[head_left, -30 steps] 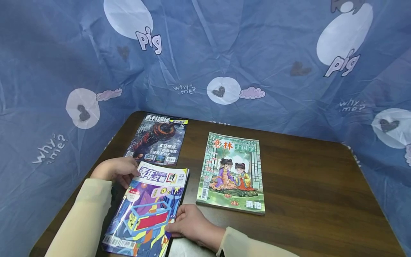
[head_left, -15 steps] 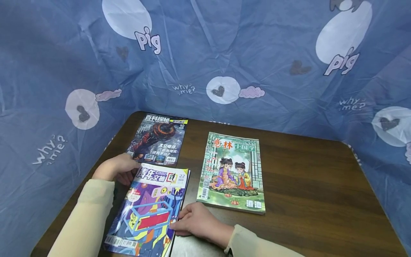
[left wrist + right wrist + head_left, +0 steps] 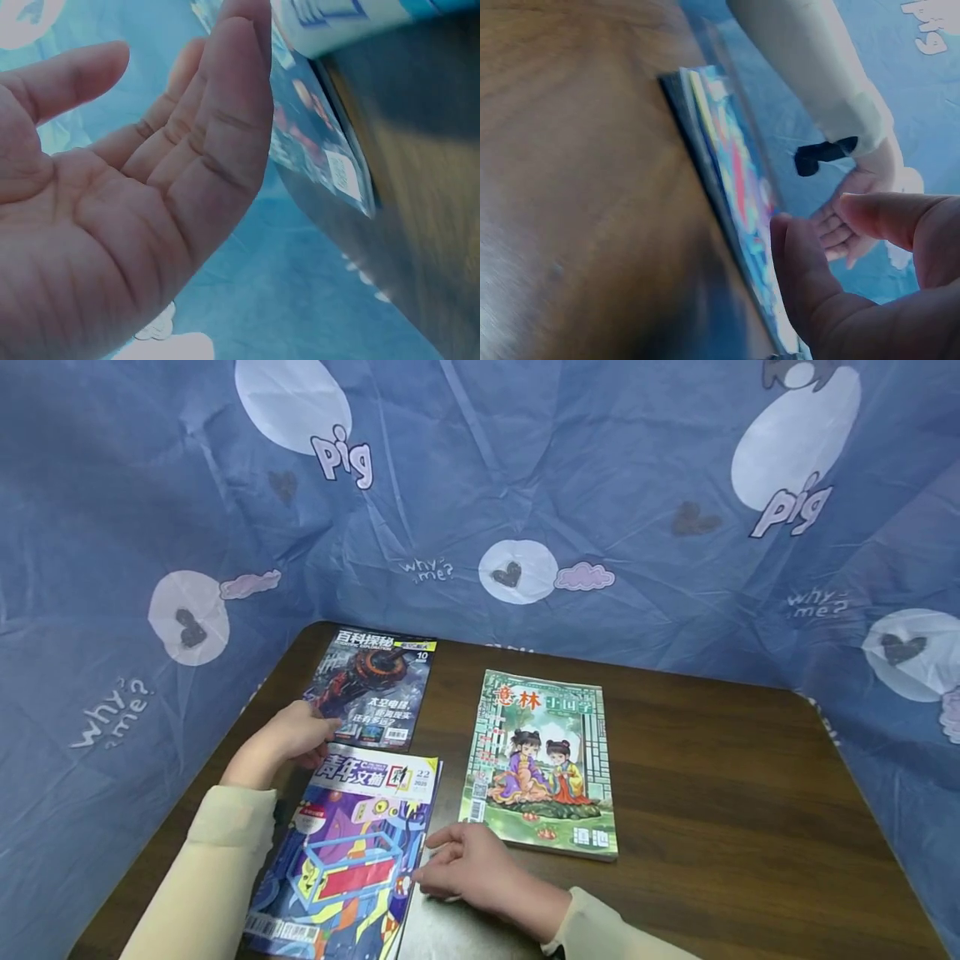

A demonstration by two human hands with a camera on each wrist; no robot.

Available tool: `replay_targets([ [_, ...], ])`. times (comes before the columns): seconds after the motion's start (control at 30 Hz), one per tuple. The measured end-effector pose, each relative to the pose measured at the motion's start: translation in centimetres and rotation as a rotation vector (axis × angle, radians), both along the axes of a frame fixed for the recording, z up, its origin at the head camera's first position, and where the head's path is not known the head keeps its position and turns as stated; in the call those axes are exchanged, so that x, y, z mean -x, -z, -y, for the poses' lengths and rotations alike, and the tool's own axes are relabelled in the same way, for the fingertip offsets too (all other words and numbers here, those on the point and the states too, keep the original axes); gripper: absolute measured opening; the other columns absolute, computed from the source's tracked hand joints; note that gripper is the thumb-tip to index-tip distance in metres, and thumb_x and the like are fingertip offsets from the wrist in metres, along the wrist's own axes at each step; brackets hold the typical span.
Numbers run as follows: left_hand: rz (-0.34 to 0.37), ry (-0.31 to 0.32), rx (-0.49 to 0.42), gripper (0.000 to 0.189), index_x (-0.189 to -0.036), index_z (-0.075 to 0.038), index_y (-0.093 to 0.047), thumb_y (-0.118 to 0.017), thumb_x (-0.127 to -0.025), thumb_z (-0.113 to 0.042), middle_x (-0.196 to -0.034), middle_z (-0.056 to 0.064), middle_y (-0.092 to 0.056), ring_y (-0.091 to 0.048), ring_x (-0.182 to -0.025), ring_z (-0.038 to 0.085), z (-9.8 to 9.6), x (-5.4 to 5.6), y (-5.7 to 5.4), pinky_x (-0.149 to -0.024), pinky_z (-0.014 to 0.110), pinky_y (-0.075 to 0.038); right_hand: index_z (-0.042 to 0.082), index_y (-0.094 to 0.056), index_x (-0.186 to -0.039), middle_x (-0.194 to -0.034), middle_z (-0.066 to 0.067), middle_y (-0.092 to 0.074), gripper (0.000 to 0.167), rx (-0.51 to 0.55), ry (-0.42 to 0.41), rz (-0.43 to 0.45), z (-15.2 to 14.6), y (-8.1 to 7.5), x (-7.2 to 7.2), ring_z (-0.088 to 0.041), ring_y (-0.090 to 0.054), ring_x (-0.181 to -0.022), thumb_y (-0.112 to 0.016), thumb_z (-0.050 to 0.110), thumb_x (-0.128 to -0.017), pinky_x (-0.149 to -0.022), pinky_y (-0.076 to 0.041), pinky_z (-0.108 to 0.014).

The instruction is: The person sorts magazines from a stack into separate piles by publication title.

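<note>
A colourful magazine [image 3: 345, 868] with a purple and blue cover lies flat at the front left of the table. My left hand [image 3: 291, 735] hovers by its top left corner, over the lower edge of a dark space-themed magazine [image 3: 375, 685]; in the left wrist view its fingers [image 3: 225, 112] are fairly straight and hold nothing. Beside the colourful magazine's right edge is my right hand [image 3: 480, 872]. The right wrist view has its thumb and finger [image 3: 806, 277] parted, with the magazine's edge [image 3: 735, 195] just beyond and nothing pinched.
A green magazine [image 3: 543, 768] with two cartoon figures lies mid-table, just beyond my right hand. The dark wooden table [image 3: 735, 793] extends to the right. Blue printed cloth [image 3: 637, 468] hangs around the back and sides.
Both hands have come off the colourful magazine: the left rose up and away from its top left corner, the right drew back to the right. The magazine stays flat on the table.
</note>
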State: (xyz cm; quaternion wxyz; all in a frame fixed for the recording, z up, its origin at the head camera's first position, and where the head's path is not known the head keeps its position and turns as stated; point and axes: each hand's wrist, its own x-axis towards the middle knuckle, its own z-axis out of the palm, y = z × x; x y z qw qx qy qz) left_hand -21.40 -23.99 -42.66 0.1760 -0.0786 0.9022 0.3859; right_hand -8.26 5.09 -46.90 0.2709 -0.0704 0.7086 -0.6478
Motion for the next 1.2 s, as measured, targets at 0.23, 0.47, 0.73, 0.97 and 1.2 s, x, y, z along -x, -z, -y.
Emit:
replay_targets([
  [0.23, -0.098, 0.067, -0.026, 0.036, -0.108, 0.015, -0.061, -0.054, -0.104, -0.02, -0.087, 0.022, -0.065, -0.069, -0.071, 0.031, -2.0, -0.2, -0.9, -0.068, 0.044, -0.06, -0.008, -0.066, -0.117, -0.093, -0.006, -0.072, 0.037, -0.025, 0.01, -0.136, -1.5, -1.3, 1.0, -0.017, -0.069, -0.08, -0.079, 0.009, -0.086, -0.072, -0.058, -0.028],
  [0.47, -0.204, 0.112, -0.11, 0.032, -0.11, 0.009, -0.062, -0.055, -0.105, -0.022, -0.096, 0.022, -0.066, -0.069, -0.077, 0.031, -4.4, -0.3, -1.5, -0.073, 0.04, -0.058, -0.008, -0.064, -0.119, -0.11, -0.018, -0.069, 0.038, -0.014, 0.079, -0.238, -3.3, -2.2, 2.1, -0.024, -0.07, -0.094, -0.078, 0.01, -0.089, -0.08, -0.058, -0.029],
  [0.73, -0.303, 0.114, -0.148, 0.032, -0.119, 0.006, -0.063, -0.058, -0.103, -0.021, -0.103, 0.018, -0.069, -0.069, -0.083, 0.026, -7.2, -1.0, -2.7, -0.074, 0.04, -0.056, -0.005, -0.065, -0.123, -0.115, -0.019, -0.069, 0.037, -0.014, 0.218, -0.327, -5.8, -3.0, 3.9, -0.027, -0.068, -0.103, -0.078, 0.01, -0.091, -0.086, -0.056, -0.03],
  [0.97, -0.425, 0.108, -0.24, 0.029, -0.121, 0.006, -0.063, -0.061, -0.101, -0.016, -0.102, 0.016, -0.069, -0.069, -0.085, 0.026, -9.5, -1.3, -2.1, -0.073, 0.036, -0.055, 0.0, -0.067, -0.123, -0.118, -0.014, -0.069, 0.035, -0.036, 0.369, -0.351, -8.5, -4.3, 4.9, -0.026, -0.067, -0.109, -0.078, 0.009, -0.091, -0.082, -0.058, -0.031],
  [1.2, -0.496, 0.082, -0.31, 0.028, -0.118, 0.006, -0.064, -0.067, -0.096, -0.011, -0.1, 0.015, -0.069, -0.068, -0.088, 0.028, -12.1, -1.7, -1.6, -0.078, 0.041, -0.056, 0.002, -0.065, -0.126, -0.122, -0.015, -0.068, 0.037, -0.103, 0.472, -0.391, -11.5, -4.4, 5.8, -0.025, -0.066, -0.111, -0.077, 0.014, -0.093, -0.083, -0.057, -0.029],
])
